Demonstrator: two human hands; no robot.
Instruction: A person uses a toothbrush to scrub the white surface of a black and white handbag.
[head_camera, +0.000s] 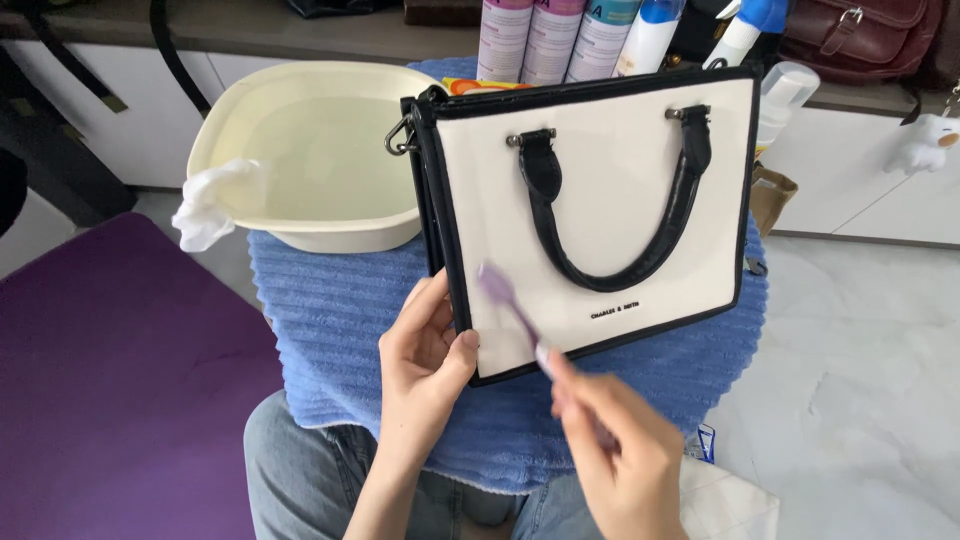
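Looking down through the head camera, I see my left hand (425, 350) pinching the lower left corner of a cream handbag with black trim (600, 200), thumb on the front panel and the other fingers curled behind the edge, closed firmly enough to keep the bag lying propped on the blue ribbed towel (330, 330). My right hand (620, 455) is blurred, but its fingers look wrapped shut around the handle of a lilac toothbrush (505, 295), whose head sits against the cream panel just beyond my left thumb and below the drooping black handle (610, 240). Past the bag's far left corner, well away from my fingertips, stands a pale yellow basin of water (310, 150) with a white cloth (210, 205) draped over its near rim. A row of spray cans and bottles (570, 35) lines the shelf behind the bag's top edge, and a purple mat (120, 380) lies outboard of my left wrist. I judge the risks as these: a slack pinch could let the bag slide off the towel toward my knees; a hard stroke could drag the bristles onto the printed lettering or the black trim and scuff it; and a sideways shove of the bag could knock the basin and slop water.
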